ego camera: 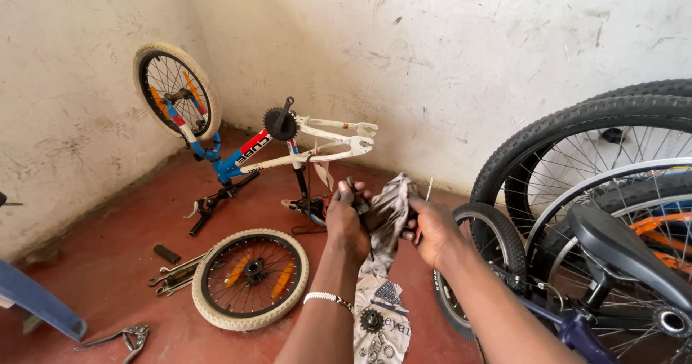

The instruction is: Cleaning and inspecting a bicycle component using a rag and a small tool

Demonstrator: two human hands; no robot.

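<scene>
Both hands, the left hand [347, 216] and right hand [436, 233], are clamped on a printed rag [386, 216] wrapped around a small dark part at chest height, apparently mid-wipe; next likely calls for turning the part within the cloth, above the sprocket [372, 321].

- Two rough whitewashed walls [468, 54] meet in a far corner, their plaster stained, scuffed and streaked with dark marks.
- The floor [115, 249] is smooth, dull red, dusty along the foot of the walls.
- A small bicycle frame [267, 151] stands upside down near the far corner, one wheel raised.
- A loose cream-tyred wheel [250, 279] lies flat on the floor, wrenches [173, 274] just beside it.
- Larger bicycles [605, 220] crowd the right side.
- A blue piece of furniture [40, 299] shows at the near left.
- Soft, even daylight fills the room.
</scene>
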